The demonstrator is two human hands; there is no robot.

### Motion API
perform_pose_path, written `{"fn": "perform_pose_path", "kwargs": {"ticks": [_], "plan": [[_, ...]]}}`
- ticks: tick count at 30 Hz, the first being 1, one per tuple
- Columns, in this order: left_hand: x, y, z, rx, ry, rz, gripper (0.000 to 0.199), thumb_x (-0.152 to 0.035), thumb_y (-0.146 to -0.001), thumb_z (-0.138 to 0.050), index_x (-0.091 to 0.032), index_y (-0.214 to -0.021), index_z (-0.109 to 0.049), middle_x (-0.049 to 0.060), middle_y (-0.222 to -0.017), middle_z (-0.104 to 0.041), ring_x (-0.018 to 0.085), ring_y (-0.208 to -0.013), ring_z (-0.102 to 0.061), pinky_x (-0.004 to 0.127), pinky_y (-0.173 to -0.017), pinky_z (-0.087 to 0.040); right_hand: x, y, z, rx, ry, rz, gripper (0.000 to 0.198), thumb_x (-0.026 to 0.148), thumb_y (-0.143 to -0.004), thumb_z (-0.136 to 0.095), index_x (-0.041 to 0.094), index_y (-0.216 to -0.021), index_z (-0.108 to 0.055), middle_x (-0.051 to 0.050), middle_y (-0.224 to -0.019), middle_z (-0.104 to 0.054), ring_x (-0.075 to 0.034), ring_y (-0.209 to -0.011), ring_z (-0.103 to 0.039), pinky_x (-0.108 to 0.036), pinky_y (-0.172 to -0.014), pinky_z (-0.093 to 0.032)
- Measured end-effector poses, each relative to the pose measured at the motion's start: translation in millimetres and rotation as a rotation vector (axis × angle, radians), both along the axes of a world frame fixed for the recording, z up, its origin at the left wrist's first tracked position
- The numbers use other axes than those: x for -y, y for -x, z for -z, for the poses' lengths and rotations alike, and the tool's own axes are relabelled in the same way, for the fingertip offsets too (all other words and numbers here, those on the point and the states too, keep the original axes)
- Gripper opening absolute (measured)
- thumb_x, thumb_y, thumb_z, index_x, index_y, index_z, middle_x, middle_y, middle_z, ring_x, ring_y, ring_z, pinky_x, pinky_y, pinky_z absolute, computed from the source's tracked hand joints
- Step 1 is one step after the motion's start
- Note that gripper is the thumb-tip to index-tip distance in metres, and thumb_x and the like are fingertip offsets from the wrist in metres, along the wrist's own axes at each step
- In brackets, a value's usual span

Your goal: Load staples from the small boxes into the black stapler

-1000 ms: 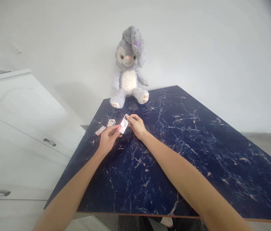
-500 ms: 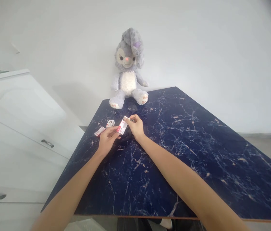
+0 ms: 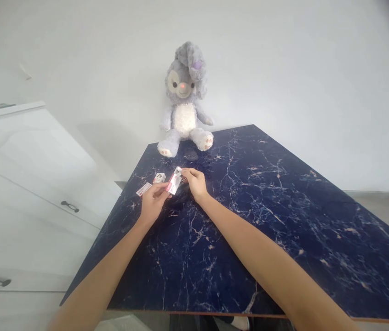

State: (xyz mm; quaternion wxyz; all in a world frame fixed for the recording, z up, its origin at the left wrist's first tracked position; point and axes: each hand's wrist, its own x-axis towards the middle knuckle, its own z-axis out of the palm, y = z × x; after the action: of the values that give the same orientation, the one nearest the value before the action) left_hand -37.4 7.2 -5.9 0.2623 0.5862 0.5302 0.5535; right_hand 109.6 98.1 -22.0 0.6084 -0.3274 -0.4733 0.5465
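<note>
My left hand [image 3: 153,201] grips a small white and red cardboard box [image 3: 174,182] by its lower left side, the box tilted up above the table. At the box's upper right end, the fingers of my right hand [image 3: 195,183] are closed on its raised end flap; whether they pinch anything else is too small to tell. Just beyond my left hand, another small white box [image 3: 159,178] with dark markings rests on the table. A flat white and red box [image 3: 144,189] lies to its left, partly hidden by my left hand.
A grey plush rabbit [image 3: 185,117] sits at the table's far end against the wall, a dark object [image 3: 191,155] between its feet. The blue marbled table [image 3: 249,220] extends to the right. White cabinets [image 3: 36,193] with dark handles stand at the left.
The box has tipped slightly and its upper end now shows a raised flap. My right fingers have shifted a little left and down off its face, toward that end.
</note>
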Motion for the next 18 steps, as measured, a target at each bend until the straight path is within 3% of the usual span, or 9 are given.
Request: {"fn": "perform_pose_path", "kwargs": {"ticks": [7,13,18], "plan": [[-3.0,6.6,0.9,-0.005,-0.022,-0.048,0.023,-0.028,-0.078,-0.069,-0.021,-0.099,-0.068,0.002,-0.095,-0.073,0.015,-0.062,-0.066,0.032,-0.064,-0.057,3.2,3.2,2.6,0.316,-0.180,0.153,0.024,0.043,-0.082,-0.061,0.022,-0.080,-0.072,-0.002,-0.088,-0.070,-0.015,-0.065,-0.057,-0.030,-0.070,-0.047],[-1.2,4.3,-0.1,-0.026,-0.021,-0.037,0.024,-0.033,-0.081,-0.069,-0.020,-0.101,-0.067,0.005,-0.098,-0.073,0.018,-0.068,-0.069,0.032,-0.065,-0.058,-0.1,3.4,4.8,0.116,-0.081,0.047,0.032,0.041,-0.072,-0.074,0.021,-0.095,-0.064,-0.001,-0.093,-0.071,-0.013,-0.062,-0.057,-0.027,-0.063,-0.048],[-0.3,2.1,3.1,-0.065,-0.077,-0.043,0.031,-0.038,-0.084,-0.069,-0.019,-0.108,-0.067,0.009,-0.112,-0.072,0.024,-0.092,-0.072,0.036,-0.078,-0.061,7.5,2.8,-1.3,0.043,-0.134,-0.021,0.030,0.041,-0.080,-0.066,0.021,-0.102,-0.066,-0.002,-0.093,-0.072,-0.016,-0.074,-0.064,-0.028,-0.071,-0.052]]}}
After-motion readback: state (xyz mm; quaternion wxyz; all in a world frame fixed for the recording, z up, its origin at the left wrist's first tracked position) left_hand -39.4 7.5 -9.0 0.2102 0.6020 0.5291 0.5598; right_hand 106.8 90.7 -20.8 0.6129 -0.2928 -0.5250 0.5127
